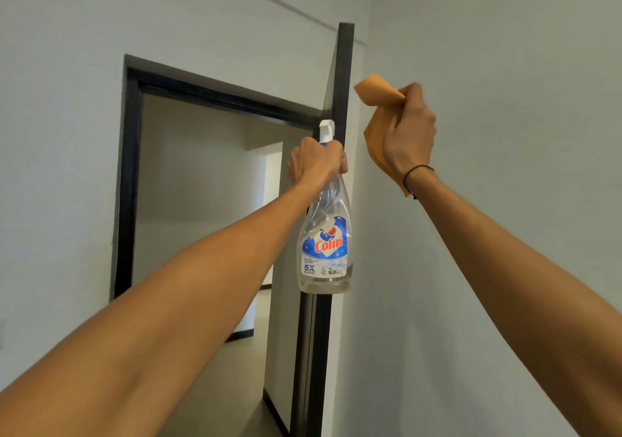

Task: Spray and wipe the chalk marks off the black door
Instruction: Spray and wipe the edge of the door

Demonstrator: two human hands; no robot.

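Your left arm: raised from the lower left. Your left hand (316, 160): fingers curled tight round the neck of the spray bottle (324, 234), just under its white trigger head (327, 130).

Spray bottle: clear plastic, blue "Colin" label, held upright, hanging below your fist, nearly empty by the look of it. It sits right in front of the door's edge.

Your right arm: raised from the lower right, thin dark band (415, 172) at the wrist. Your right hand (409, 137): fingers closed on a bunched orange cloth (375, 95), one corner sticking up past the knuckles, the rest hanging down behind the palm. The cloth is near the door edge, apart from it.

Black door (345, 76): open, seen edge-on as a narrow dark strip between your hands; its face is not visible, so chalk marks cannot be told.

Dark door frame (129, 174): left of the door, opening onto a pale room.

Light wall (505, 66): behind your right hand.
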